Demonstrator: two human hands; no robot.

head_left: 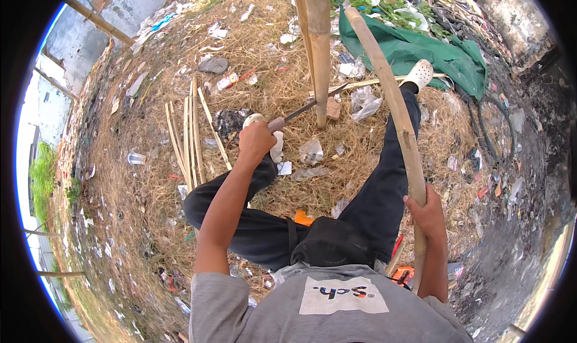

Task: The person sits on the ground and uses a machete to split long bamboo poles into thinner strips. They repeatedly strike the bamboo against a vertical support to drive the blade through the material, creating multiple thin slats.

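Knife: long blade [312, 106] with a pale handle, held in the left hand [255, 140]; blade runs up and to the right from the fist, tip near the foot of the upright post [318, 48].
Left grip: clenched around the knife handle, arm stretched forward over the left knee.
Pole: long bamboo pole [390, 97] held in the right hand [428, 211]; long axis slants from the hand up and leftward toward the top of the view, passing over the right leg.
Right grip: clenched around the pole near its lower end; the short end below the fist runs down beside the hip.
Key relation: knife lies left of the pole, well apart from it; blade points toward the pole's middle stretch, and the left hand is the nearer one to the post.
Ground: dry straw and litter; split bamboo strips [189, 133] lie left of the left knee.
Beyond: green tarp [445, 57] behind the right foot in a white shoe [419, 74].
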